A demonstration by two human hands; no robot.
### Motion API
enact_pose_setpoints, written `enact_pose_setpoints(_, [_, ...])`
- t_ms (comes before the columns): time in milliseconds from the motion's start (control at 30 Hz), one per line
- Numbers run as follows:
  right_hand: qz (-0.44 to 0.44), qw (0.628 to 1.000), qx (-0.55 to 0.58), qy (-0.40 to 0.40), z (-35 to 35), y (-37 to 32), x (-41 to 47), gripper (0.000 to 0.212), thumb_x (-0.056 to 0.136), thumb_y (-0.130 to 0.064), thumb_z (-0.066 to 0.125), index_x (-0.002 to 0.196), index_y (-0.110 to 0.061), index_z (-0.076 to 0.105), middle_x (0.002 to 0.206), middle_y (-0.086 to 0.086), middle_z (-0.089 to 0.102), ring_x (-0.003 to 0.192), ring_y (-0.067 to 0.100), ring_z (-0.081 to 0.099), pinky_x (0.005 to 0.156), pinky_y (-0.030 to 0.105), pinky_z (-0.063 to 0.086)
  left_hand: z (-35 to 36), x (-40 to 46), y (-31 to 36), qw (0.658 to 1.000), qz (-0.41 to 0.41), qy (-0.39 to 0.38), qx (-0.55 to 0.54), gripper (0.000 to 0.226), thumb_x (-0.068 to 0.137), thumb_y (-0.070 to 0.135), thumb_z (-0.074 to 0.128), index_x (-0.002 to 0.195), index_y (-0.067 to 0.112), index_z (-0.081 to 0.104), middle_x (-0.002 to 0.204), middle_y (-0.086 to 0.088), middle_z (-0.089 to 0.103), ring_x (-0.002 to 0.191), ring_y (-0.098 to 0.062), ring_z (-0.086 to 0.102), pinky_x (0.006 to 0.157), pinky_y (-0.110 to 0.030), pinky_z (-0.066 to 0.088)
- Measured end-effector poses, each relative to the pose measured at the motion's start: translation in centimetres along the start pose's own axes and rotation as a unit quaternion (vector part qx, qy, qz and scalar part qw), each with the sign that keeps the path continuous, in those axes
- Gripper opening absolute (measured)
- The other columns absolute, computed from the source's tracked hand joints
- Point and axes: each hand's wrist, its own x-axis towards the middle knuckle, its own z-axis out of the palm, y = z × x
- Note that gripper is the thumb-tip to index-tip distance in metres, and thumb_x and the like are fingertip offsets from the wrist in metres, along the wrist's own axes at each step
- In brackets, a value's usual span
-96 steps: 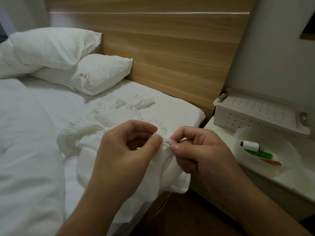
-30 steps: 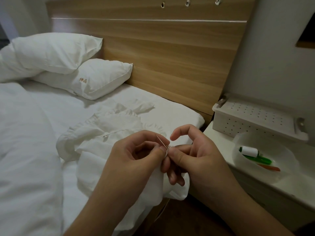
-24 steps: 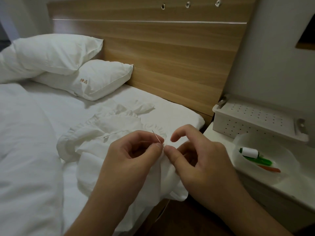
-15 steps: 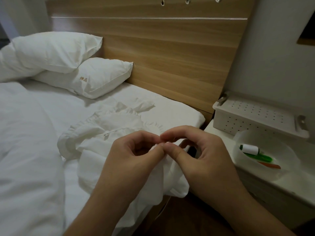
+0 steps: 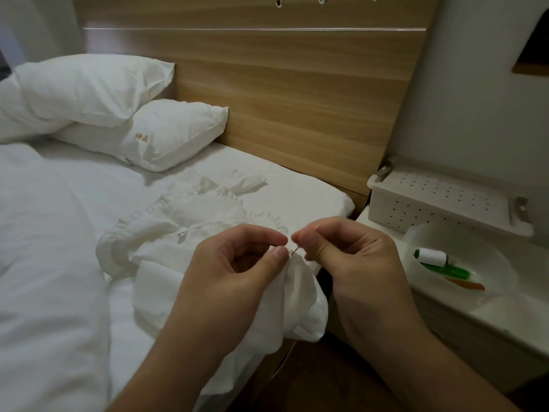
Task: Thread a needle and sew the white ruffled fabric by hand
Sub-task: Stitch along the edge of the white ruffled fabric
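Note:
The white ruffled fabric lies bunched on the bed, one edge hanging off the mattress side. My left hand pinches a fold of that edge between thumb and forefinger. My right hand pinches a thin needle between thumb and forefinger. The needle slants down-left into the fold right beside my left thumb. A pale thread hangs below the fabric toward the floor.
Two white pillows lean on the wooden headboard. A white duvet fills the left. On the bedside table stand a perforated white box and a clear bowl holding a white thread spool and green and orange tools.
The needle stood up bare from the fold a second ago. My right hand let go, came round, and now pinches it again on the right side of the fold.

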Motion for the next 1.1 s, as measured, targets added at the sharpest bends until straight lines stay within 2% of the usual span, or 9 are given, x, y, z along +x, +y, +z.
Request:
enact_pose_setpoints(200, [0.02, 0.991, 0.131, 0.005, -0.9, -1.2, 0.9, 0.019, 0.077, -0.028, 0.065, 0.081, -0.012, 0.074, 0.088, 0.012, 0.076, 0.093, 0.033, 0.074, 0.084, 0.038, 0.062, -0.2, 0.1, -0.2, 0.998, 0.014, 0.032, 0.047, 0.027, 0.098, 0.009, 0.071, 0.089, 0.032, 0.084, 0.094, 0.013, 0.079, 0.091, -0.009, 0.074, 0.081, -0.034, 0.061])
enact_pose_setpoints(333, [0.035, 0.988, 0.149, 0.021, -1.8, -2.1, 1.4, 0.023, 0.099, -0.025, 0.052, 0.097, -0.005, 0.061, 0.068, 0.01, 0.058, 0.062, 0.03, 0.064, 0.067, 0.037, 0.06, -0.3, 0.2, -0.5, 0.998, 0.015, 0.029, 0.059, 0.037, 0.102, 0.009, 0.063, 0.089, 0.036, 0.083, 0.089, 0.004, 0.077, 0.091, -0.027, 0.068, 0.076, -0.035, 0.058])
enact_pose_setpoints(433, [0.016, 0.996, 0.085, 0.011, -2.4, -2.0, 1.7, 0.023, 0.109, -0.02, 0.044, 0.097, -0.007, 0.059, 0.063, 0.004, 0.043, 0.052, 0.021, 0.044, 0.05, 0.034, 0.049, -0.4, 0.2, -0.6, 0.997, 0.02, 0.019, 0.068, 0.042, 0.102, 0.004, 0.06, 0.086, 0.035, 0.083, 0.086, 0.005, 0.076, 0.087, -0.018, 0.068, 0.07, -0.013, 0.048])
enact_pose_setpoints(533, [-0.027, 0.998, -0.059, -0.024, -2.9, -1.9, 1.6, 0.024, 0.109, -0.022, 0.045, 0.094, -0.018, 0.064, 0.063, -0.001, 0.046, 0.054, 0.017, 0.042, 0.047, 0.032, 0.04, -0.5, 0.2, -0.6, 0.996, 0.022, 0.025, 0.078, 0.043, 0.101, 0.001, 0.058, 0.083, 0.033, 0.082, 0.084, 0.008, 0.075, 0.081, -0.011, 0.065, 0.066, -0.008, 0.044])
enact_pose_setpoints(633, [-0.074, 0.952, -0.279, -0.102, -3.0, -1.6, 1.4, 0.006, 0.096, -0.037, 0.063, 0.091, -0.034, 0.063, 0.07, -0.004, 0.057, 0.057, 0.009, 0.05, 0.051, 0.028, 0.045, -0.5, 0.3, -0.5, 0.995, 0.032, 0.037, 0.089, 0.042, 0.1, 0.0, 0.058, 0.082, 0.03, 0.081, 0.081, 0.01, 0.074, 0.075, -0.005, 0.063, 0.066, -0.007, 0.042])
enact_pose_setpoints(733, [-0.042, 0.906, -0.395, -0.149, -2.9, -1.0, 1.3, 0.015, 0.088, -0.049, 0.074, 0.087, -0.036, 0.065, 0.066, -0.006, 0.059, 0.06, 0.012, 0.056, 0.054, 0.025, 0.048, -0.5, 0.3, -0.5, 0.992, 0.042, 0.05, 0.107, 0.04, 0.099, 0.0, 0.06, 0.082, 0.03, 0.08, 0.079, 0.015, 0.071, 0.078, 0.0, 0.062, 0.067, -0.006, 0.041])
enact_pose_setpoints(833, [-0.021, 0.893, -0.432, -0.125, -3.2, -0.7, 1.7, 0.02, 0.09, -0.046, 0.074, 0.077, -0.032, 0.069, 0.063, -0.008, 0.064, 0.062, 0.011, 0.061, 0.057, 0.029, 0.054, -0.7, 0.4, -0.6, 0.991, 0.042, 0.072, 0.107, 0.038, 0.099, 0.001, 0.06, 0.083, 0.03, 0.08, 0.081, 0.015, 0.072, 0.079, -0.002, 0.064, 0.067, -0.007, 0.041])
enact_pose_setpoints(967, [0.031, 0.894, -0.433, -0.114, -4.2, -0.9, 2.6, 0.023, 0.091, -0.038, 0.075, 0.071, -0.028, 0.069, 0.058, -0.023, 0.06, 0.055, -0.006, 0.056, 0.048, 0.013, 0.039, -1.0, 0.5, -0.6, 0.989, 0.036, 0.095, 0.104, 0.031, 0.1, 0.007, 0.064, 0.088, 0.032, 0.079, 0.087, 0.018, 0.076, 0.079, 0.0, 0.066, 0.066, -0.004, 0.042])
enact_pose_setpoints(1100, [0.067, 0.903, -0.406, -0.123, -4.7, -1.1, 2.9, 0.022, 0.093, -0.032, 0.074, 0.073, -0.023, 0.071, 0.053, -0.023, 0.059, 0.054, -0.01, 0.056, 0.046, 0.006, 0.039, -1.0, 0.5, -0.5, 0.988, 0.038, 0.105, 0.104, 0.026, 0.099, 0.013, 0.069, 0.09, 0.034, 0.08, 0.089, 0.018, 0.077, 0.077, -0.003, 0.069, 0.063, -0.007, 0.045])
